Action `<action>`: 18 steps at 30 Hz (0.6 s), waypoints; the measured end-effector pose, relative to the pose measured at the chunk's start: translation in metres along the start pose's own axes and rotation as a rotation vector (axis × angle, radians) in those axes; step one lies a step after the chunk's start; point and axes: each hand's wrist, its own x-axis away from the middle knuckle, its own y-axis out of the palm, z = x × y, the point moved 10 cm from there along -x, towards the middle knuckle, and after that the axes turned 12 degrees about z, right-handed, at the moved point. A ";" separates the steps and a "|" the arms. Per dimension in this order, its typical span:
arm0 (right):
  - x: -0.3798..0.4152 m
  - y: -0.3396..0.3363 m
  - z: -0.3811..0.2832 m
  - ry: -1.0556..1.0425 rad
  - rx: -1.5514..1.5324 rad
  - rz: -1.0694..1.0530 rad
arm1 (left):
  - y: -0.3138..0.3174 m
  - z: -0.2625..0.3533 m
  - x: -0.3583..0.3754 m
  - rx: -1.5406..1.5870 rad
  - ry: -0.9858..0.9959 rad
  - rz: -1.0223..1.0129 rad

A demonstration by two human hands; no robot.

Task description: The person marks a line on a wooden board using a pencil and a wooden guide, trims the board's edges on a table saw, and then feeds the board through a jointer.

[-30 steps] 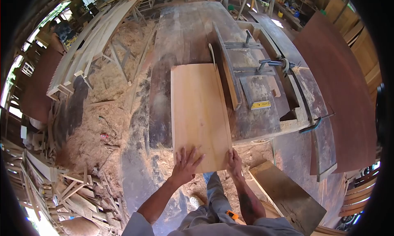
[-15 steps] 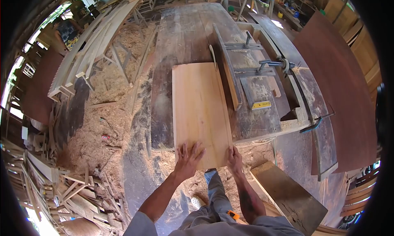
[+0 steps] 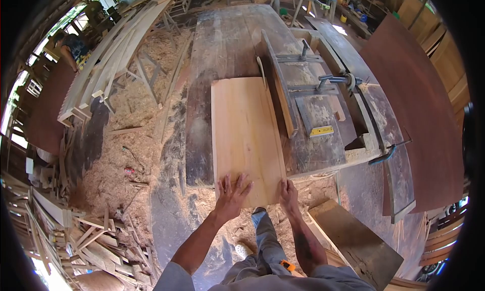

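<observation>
A wide, pale wooden board [image 3: 247, 129] lies lengthwise on the worn saw table [image 3: 227, 33], its near end jutting past the table's front edge. My left hand [image 3: 232, 195] rests flat on the near left part of the board, fingers spread. At the near right edge, my right hand [image 3: 288, 196] is closed round the board. Along the right side stands an upright wooden fence [image 3: 279, 83], with a narrow gap between it and the board. A thin, curved saw blade [image 3: 261, 68] rises by the board's far right corner.
Bar clamps [image 3: 303, 57] and a yellow-handled try square [image 3: 321, 131] are right of the fence. Long planks [image 3: 121, 43] rest on trestles at left, near another person [image 3: 76, 48]. Offcuts [image 3: 101, 240] are piled low left. A loose panel [image 3: 353, 240] leans beside my right arm.
The board and both my hands stay almost in place. At the far left, the other person has shifted position, an arm now reaching down near the planks.
</observation>
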 end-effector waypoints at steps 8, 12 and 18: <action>-0.005 0.003 0.005 0.025 0.037 0.009 | 0.001 -0.003 -0.004 0.006 -0.013 -0.006; -0.008 0.002 0.006 -0.002 0.045 0.033 | 0.001 -0.004 -0.005 0.008 -0.016 -0.014; -0.009 0.002 0.002 -0.004 0.070 0.043 | 0.001 -0.006 -0.007 0.014 -0.021 -0.018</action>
